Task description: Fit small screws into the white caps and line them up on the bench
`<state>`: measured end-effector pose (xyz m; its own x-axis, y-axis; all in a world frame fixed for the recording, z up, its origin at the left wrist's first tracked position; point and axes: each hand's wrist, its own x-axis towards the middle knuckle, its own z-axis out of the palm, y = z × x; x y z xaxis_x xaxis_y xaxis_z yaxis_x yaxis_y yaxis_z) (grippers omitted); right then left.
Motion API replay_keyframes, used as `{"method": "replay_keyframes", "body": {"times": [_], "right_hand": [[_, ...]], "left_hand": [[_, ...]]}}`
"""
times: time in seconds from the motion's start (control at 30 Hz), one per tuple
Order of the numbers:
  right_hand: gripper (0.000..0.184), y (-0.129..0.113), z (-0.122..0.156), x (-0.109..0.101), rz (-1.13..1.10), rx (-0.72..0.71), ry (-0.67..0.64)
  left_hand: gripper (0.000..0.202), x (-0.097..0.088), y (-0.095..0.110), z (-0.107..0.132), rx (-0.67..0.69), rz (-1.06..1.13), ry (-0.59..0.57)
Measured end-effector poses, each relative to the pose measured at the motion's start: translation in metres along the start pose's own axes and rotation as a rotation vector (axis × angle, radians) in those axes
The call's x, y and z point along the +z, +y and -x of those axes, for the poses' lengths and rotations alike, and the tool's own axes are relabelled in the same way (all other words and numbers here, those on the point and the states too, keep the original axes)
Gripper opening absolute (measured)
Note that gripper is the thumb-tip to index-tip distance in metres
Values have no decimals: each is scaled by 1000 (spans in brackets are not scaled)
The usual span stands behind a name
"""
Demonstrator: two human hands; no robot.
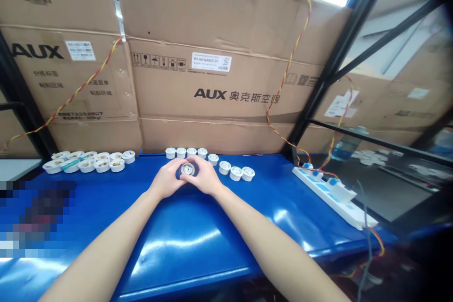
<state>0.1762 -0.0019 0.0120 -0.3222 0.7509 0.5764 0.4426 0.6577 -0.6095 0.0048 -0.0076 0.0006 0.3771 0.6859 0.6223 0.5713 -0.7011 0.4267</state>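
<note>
Both hands meet around one small round white cup [187, 169], its lidded or filled top facing me; what sits inside is too small to name. My left hand [167, 178] curls its fingers around the cup's left side. From the right, my right hand [205, 175] wraps the same cup with thumb and fingers. Just beyond the hands stands a row of similar white cups [181, 153]. More of them curve off to the right, such as the white cup [236, 173].
At the left, several open white cups [102, 165] hold brownish bits, with a teal strip [72, 163] across some. A white power strip [332, 196] with plugs lies at the right edge of the blue table [184, 245]. AUX cardboard boxes [219, 127] wall off the back; twisted wires [283, 85] hang down.
</note>
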Motion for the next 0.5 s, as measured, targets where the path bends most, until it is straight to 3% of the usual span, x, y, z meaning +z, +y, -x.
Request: {"method": "replay_keyframes", "body": {"times": [0.13, 0.27, 0.37, 0.5], "right_hand": [[39, 1, -2, -10, 283, -27, -52], [39, 23, -4, -32, 590, 96, -112], [37, 40, -5, -48, 637, 125, -231], [36, 54, -4, -66, 627, 220, -294]], "left_hand": [[45, 2, -2, 1, -26, -18, 11], [47, 2, -9, 4, -124, -72, 31], [48, 0, -16, 5, -206, -82, 66], [48, -4, -22, 5, -248, -78, 90]]}}
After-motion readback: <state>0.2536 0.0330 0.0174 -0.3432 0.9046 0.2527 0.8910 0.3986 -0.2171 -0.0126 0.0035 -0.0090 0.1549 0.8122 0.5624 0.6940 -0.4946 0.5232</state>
